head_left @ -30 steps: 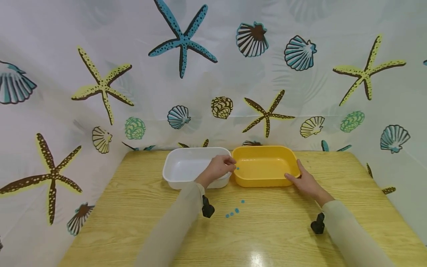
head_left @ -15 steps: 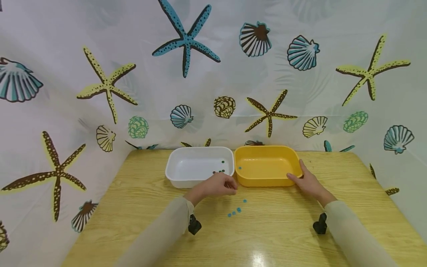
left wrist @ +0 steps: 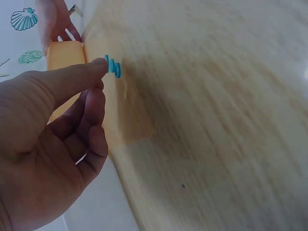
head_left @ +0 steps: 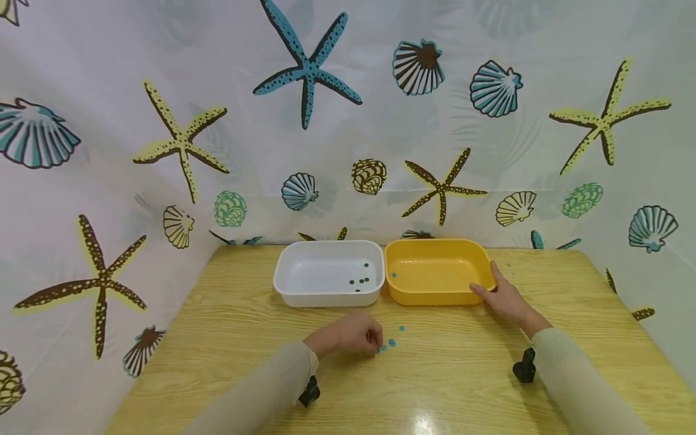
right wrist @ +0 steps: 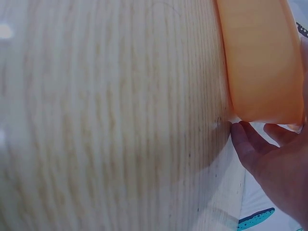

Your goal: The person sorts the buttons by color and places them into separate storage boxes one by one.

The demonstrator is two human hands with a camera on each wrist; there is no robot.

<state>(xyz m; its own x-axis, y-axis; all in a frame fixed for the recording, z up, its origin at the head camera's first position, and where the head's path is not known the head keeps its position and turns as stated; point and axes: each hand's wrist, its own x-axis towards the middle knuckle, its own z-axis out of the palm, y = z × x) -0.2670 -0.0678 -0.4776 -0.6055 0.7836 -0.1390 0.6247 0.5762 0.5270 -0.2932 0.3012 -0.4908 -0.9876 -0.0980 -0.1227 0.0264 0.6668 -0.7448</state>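
Observation:
Several small blue discs [head_left: 392,342], which look like buttons, lie on the wooden table. My left hand [head_left: 356,334] is down at the leftmost of them with curled fingers. In the left wrist view, teal discs [left wrist: 113,66] show just past the thumb tip; whether one is pinched is unclear. My right hand [head_left: 507,299] holds the right end of a yellow tub [head_left: 435,298], thumb at its front corner and fingers along its side. One blue disc [head_left: 394,275] lies inside the tub near the left wall. In the right wrist view, fingertips touch the tub's corner.
A white tub [head_left: 326,299] stands against the yellow one on its left, with several dark green discs [head_left: 361,281] inside. Behind both tubs hangs a white cloth [head_left: 337,145] printed with starfish and shells. A black wrist camera [head_left: 524,366] sits at the right wrist.
My left hand has moved from between the two tubs down to the discs on the table, uncovering the dark discs in the white tub. My right hand keeps its hold on the yellow tub.

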